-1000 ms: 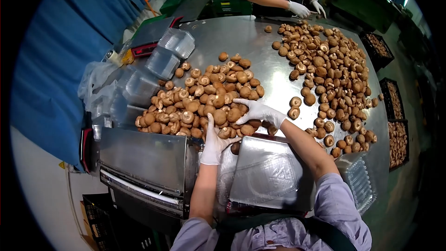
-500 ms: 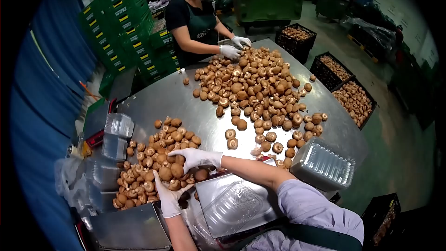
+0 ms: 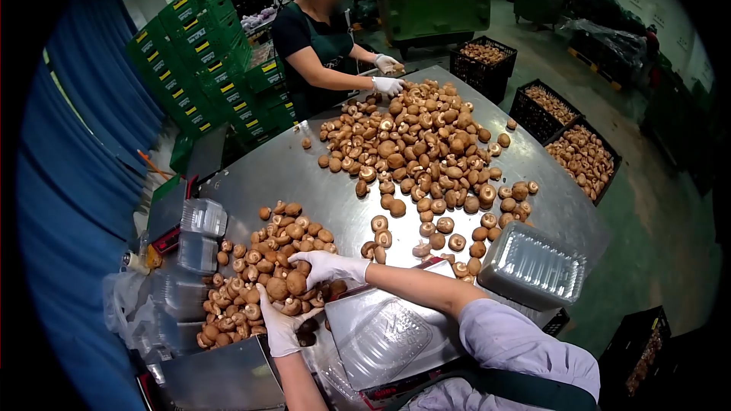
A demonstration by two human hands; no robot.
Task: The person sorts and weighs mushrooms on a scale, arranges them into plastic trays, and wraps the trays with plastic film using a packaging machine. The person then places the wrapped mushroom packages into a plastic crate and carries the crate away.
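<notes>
Both my hands wear white gloves and lie around the near edge of a brown mushroom pile on the metal table. My left hand has its thumb and fingers spread, with the fingertips against the mushrooms. My right hand curves over from the right, thumb apart from its fingers, touching large mushrooms that lie between the two hands. Just right of my left hand, a clear plastic tray rests on a metal scale plate. Dark mushrooms sit partly hidden between my hands.
A larger mushroom heap covers the table's far side, where a co-worker's gloved hands reach in. Stacked clear trays stand at the right, more at the left. Mushroom crates and green crates stand beyond.
The view has swung up and right since the first frame, bringing the co-worker fully into sight. My hands stay at the pile's edge. The co-worker's hands have drawn apart slightly.
</notes>
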